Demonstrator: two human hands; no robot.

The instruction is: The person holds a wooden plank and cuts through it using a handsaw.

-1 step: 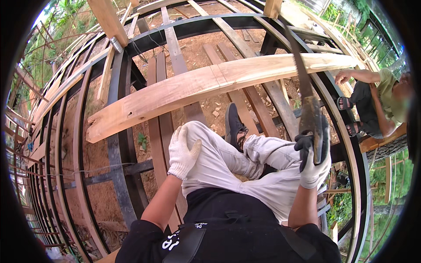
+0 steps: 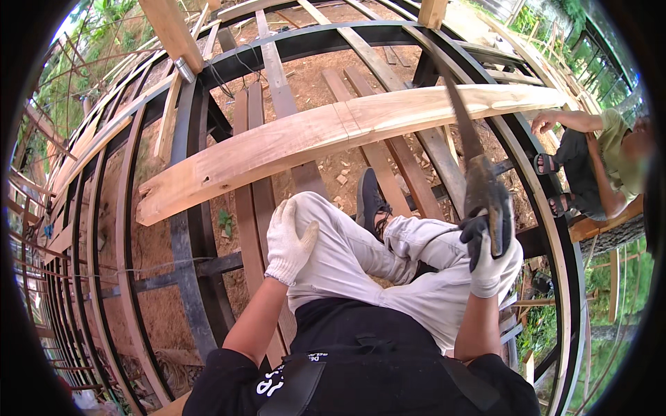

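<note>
My right hand [image 2: 490,253], in a white glove with dark fingers, grips the handle of a handsaw [image 2: 468,132]. The saw's long, dark blade points up and away, passing in the view over the right part of a thick pale wooden beam [image 2: 277,139]. Whether blade and wood touch, I cannot tell. A line crosses the beam near its middle. My left hand [image 2: 291,239], in a white knit glove, lies on my left knee with its fingers stretched out and holds nothing.
Black metal joists [image 2: 191,277] and brown planks [image 2: 248,208] span the earth below, with gaps between. Another person [image 2: 603,159] sits at the right, one hand near the beam's end. A wooden post [image 2: 170,35] rises at the far left.
The saw in my right hand has swung slightly left, its blade tip shifting left in the view. My left hand and the beam stay where they were.
</note>
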